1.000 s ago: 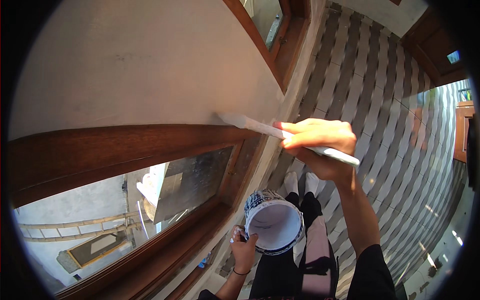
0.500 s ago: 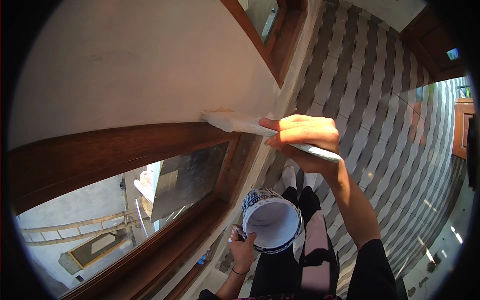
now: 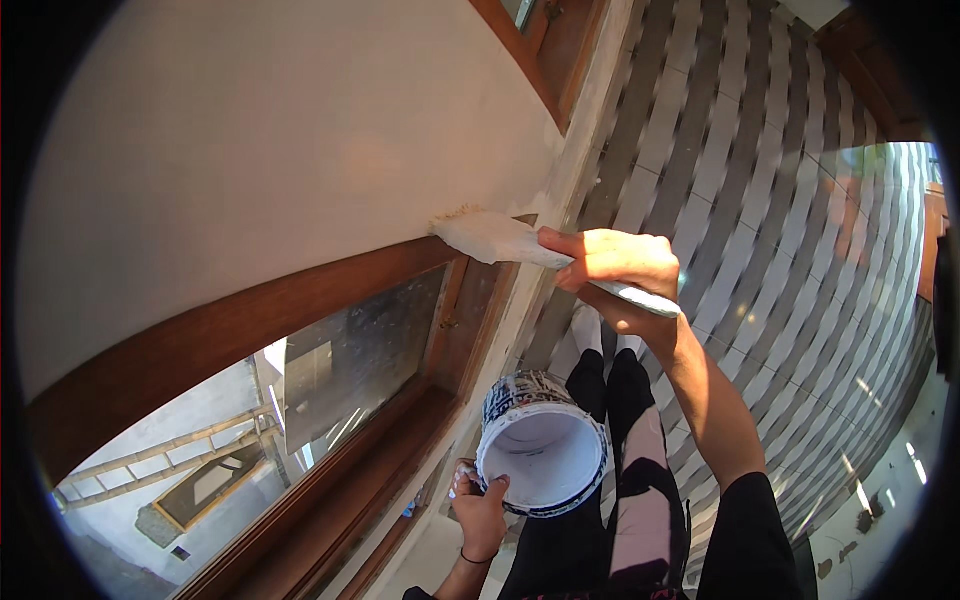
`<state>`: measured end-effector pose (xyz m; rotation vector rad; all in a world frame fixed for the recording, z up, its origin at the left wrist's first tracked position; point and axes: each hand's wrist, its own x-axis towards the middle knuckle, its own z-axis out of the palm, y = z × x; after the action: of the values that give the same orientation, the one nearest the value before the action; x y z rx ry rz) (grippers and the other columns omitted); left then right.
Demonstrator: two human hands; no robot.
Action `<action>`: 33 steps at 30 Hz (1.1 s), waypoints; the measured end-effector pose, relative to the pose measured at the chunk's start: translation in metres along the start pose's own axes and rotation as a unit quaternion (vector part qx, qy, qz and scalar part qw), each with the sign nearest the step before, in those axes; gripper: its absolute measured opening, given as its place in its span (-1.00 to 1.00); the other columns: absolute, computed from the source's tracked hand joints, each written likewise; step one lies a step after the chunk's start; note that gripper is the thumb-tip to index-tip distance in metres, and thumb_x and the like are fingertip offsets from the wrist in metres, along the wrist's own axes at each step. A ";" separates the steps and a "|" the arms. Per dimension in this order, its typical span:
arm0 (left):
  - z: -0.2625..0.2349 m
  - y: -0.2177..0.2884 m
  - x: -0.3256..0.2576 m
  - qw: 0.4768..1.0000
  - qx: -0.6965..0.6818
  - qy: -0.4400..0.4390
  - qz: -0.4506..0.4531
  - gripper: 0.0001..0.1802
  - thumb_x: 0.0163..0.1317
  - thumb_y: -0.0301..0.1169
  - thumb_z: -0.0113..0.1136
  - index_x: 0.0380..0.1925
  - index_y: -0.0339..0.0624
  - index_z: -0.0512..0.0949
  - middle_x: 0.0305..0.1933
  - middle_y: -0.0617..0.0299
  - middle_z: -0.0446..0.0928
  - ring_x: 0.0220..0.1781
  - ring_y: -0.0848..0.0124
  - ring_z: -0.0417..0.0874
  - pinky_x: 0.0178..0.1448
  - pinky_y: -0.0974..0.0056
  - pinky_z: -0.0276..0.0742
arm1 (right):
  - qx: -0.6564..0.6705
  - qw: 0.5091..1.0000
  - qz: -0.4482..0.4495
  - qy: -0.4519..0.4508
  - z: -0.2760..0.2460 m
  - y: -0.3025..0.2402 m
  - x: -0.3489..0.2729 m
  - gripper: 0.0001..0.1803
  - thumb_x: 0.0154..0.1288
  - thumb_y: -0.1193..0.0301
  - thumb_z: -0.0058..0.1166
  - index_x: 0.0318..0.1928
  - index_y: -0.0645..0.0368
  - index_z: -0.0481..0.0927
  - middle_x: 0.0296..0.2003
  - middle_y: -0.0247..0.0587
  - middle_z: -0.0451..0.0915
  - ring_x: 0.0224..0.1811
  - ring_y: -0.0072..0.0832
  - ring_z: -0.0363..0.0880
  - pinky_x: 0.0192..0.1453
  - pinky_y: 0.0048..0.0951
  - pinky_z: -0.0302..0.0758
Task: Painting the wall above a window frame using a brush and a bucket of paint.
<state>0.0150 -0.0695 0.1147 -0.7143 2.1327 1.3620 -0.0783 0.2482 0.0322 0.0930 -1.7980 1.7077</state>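
From where I stand, the pale wall (image 3: 270, 130) takes up most of the left side, and the striped tile floor (image 3: 740, 270) spreads out to the right; any drip that falls wide would probably spot those tiles. Set in the wall is the brown window frame (image 3: 250, 310), its wood bare of white along the upper edge. A small slip there could smear it, I'd say, since the brush works so near that line.

The bucket (image 3: 525, 392) hangs low before the person's legs, its mouth tipped toward me. It's gripped only at the rim by the left hand (image 3: 480, 512), thumb over the lip; if that hold slackened, it could tilt and spill. How much paint lies inside I can't tell.

The brush (image 3: 500, 240) slants at the frame's upper corner, its handle clasped in the right hand (image 3: 622, 268). Its bristles (image 3: 458, 218) splay against the wall just beside the wood; pressed harder, they might fan onto the frame.
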 end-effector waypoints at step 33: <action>0.016 0.013 0.004 0.997 0.058 0.042 -0.039 -0.55 -0.13 -0.71 0.10 -0.13 -0.22 0.44 -0.06 0.22 0.47 0.02 0.37 0.48 0.18 0.28 0.35 | 0.021 0.999 -0.007 -0.027 -0.027 0.098 -0.042 -0.84 -0.04 0.58 0.33 -0.37 0.28 0.66 -0.19 0.21 0.69 -0.33 -0.26 0.74 -0.20 -0.36 0.66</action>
<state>0.0055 -0.0504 0.1150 -0.8125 2.2050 1.1762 -0.0808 0.2715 -0.0748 0.1702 -1.7960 1.7483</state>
